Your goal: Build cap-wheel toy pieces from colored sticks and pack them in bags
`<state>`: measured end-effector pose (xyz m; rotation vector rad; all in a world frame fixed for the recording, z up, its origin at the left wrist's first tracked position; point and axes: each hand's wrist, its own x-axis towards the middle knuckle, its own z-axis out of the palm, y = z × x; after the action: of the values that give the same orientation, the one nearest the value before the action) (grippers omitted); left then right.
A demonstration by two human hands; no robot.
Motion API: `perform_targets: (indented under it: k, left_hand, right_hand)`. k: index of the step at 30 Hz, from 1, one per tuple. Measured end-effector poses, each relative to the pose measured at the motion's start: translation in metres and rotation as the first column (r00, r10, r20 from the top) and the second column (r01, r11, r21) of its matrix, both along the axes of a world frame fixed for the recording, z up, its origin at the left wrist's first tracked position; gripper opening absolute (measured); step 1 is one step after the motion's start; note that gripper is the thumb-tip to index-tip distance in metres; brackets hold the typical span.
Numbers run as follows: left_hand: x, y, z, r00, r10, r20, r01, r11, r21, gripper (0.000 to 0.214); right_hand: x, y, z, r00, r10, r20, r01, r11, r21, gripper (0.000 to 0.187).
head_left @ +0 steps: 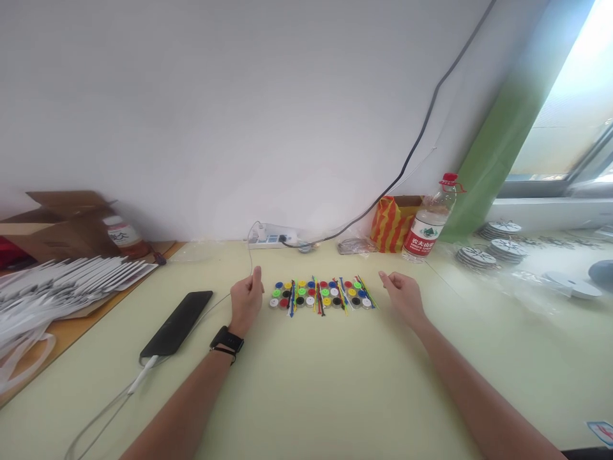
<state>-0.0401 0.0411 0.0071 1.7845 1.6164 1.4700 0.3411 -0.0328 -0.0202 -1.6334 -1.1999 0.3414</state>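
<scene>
Coloured discs (pixel 325 293), round, smooth and plastic-looking, lie on the pale, smooth table (pixel 316 383) in a short band between the two hands. Four blocks of six can be counted, two across and three deep, making twenty-four in blue, yellow, green, black, white and red. Thin, straight coloured sticks (pixel 292 301) lie in four narrow bundles beside the blocks, too fine to count singly. The left hand (pixel 246 297) is just beside the band's left end, fingers folded into a fist, thumb upright, nothing visible in its grip. The right hand (pixel 403 297) is near the other end, fingers curled in and closed, likewise with nothing visible inside. Around them are one flat black phone (pixel 177 324), one clear plastic bottle (pixel 425 227) with a red cap, one brown cardboard box (pixel 62 233) and three stacks of round pieces (pixel 476 257).
</scene>
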Motion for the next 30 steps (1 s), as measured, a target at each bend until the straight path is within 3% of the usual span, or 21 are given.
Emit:
perform_targets:
  k: [4, 8, 13, 16, 23, 30]
  left_hand:
    - [0.001, -0.001, 0.002, 0.998, 0.008, -0.065, -0.006, 0.999, 0.034, 0.057]
    - [0.001, -0.001, 0.001, 0.984, 0.019, -0.179, -0.012, 0.999, 0.040, 0.052]
    - [0.003, -0.003, -0.001, 0.995, -0.052, -0.089, 0.056, 0.997, 0.047, 0.024]
    - [0.007, -0.005, 0.000, 0.990, -0.101, -0.099, 0.110, 0.990, 0.087, 0.026]
    - [0.022, -0.019, 0.008, 0.935, -0.235, -0.264, 0.270, 0.957, 0.103, 0.027]
    - [0.035, -0.039, 0.015, 0.784, -0.434, -0.443, 0.493, 0.870, 0.021, 0.020]
  right_hand:
    - [0.002, 0.003, -0.007, 0.991, 0.017, 0.130, -0.012, 0.999, -0.038, 0.061]
    - [0.000, 0.004, -0.010, 0.982, 0.083, 0.170, -0.086, 0.996, 0.013, 0.048]
    - [-0.013, -0.004, -0.001, 0.901, 0.337, 0.274, -0.356, 0.934, 0.019, 0.026]
    - [-0.024, -0.010, 0.004, 0.825, 0.430, 0.367, -0.453, 0.891, -0.025, 0.017]
    - [-0.032, -0.015, 0.003, 0.774, 0.437, 0.458, -0.432, 0.894, -0.123, 0.015]
    - [-0.032, -0.014, 0.005, 0.805, 0.416, 0.423, -0.418, 0.904, -0.093, 0.012]
